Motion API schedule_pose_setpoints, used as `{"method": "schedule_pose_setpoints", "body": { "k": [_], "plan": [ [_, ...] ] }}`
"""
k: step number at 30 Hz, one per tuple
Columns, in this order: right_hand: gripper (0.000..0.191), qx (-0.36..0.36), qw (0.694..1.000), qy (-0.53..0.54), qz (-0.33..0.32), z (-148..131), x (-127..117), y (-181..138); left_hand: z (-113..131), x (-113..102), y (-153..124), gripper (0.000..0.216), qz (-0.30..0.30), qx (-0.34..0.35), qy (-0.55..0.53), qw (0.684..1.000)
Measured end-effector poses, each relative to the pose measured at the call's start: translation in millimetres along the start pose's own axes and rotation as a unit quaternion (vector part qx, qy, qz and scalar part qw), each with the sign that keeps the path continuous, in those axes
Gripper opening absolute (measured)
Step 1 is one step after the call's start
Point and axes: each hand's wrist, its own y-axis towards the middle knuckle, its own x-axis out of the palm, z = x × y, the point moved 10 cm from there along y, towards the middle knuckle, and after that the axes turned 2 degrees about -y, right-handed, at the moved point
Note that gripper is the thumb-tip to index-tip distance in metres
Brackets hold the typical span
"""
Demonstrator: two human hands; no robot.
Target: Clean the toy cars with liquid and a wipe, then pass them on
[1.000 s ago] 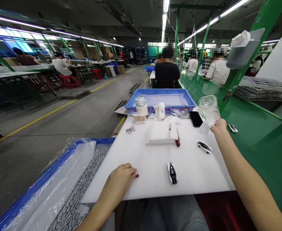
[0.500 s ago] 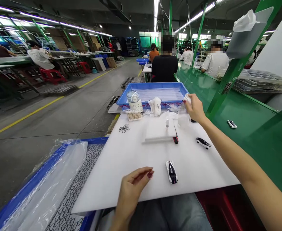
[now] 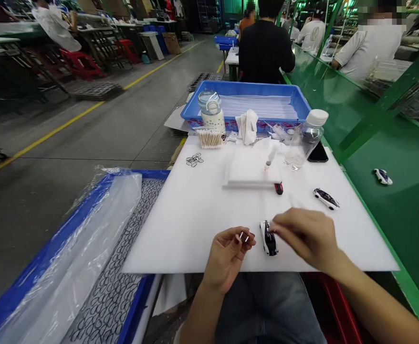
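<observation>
My left hand [image 3: 225, 260] is closed in a pinch on a small shiny dark piece [image 3: 244, 237], held over the front of the white board. Just to its right, a white-and-black toy car [image 3: 268, 239] lies on the board. My right hand [image 3: 308, 234] is over the car's right side, thumb and forefinger pinched together at its upper part. Blur hides what, if anything, those fingertips hold, and whether they touch the car. A second toy car [image 3: 326, 198] rests farther right on the board.
A clear bottle with a white cap [image 3: 317, 117], a phone [image 3: 319, 154], cotton swabs [image 3: 210, 139], a jar [image 3: 211, 112] and a blue tray [image 3: 254, 87] stand at the back. Thin black rings [image 3: 194, 160] lie left. Another toy car [image 3: 383, 177] is on the green bench.
My right hand has left the bottle's white cap and come forward to the near car. My left hand has shifted right and now shows a shiny piece. The view has tilted down.
</observation>
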Motion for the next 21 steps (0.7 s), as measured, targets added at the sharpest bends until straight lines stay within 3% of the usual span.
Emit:
{"method": "schedule_pose_setpoints", "body": {
  "k": [3, 6, 11, 15, 21],
  "plan": [
    [0.012, -0.048, 0.998, 0.021, 0.041, -21, 27, -16, -1, 2, -1, 0.028, -0.004, -0.003, -0.010, 1.000],
    [0.014, -0.075, 0.995, -0.031, 0.066, -25, 36, -17, 0, 1, -2, 0.026, 0.003, 0.003, -0.017, 1.000],
    [0.012, -0.143, 0.982, -0.123, 0.015, -38, 41, -19, 0, -2, -3, 0.027, 0.017, 0.009, -0.022, 1.000],
    [0.012, -0.122, 0.981, -0.142, 0.041, -39, 35, -16, -1, 2, -3, 0.024, 0.008, 0.012, -0.019, 1.000],
    [0.021, -0.137, 0.976, -0.161, -0.043, -44, 41, -12, 3, 1, -3, 0.027, 0.024, 0.035, 0.002, 0.999]
  ]
}}
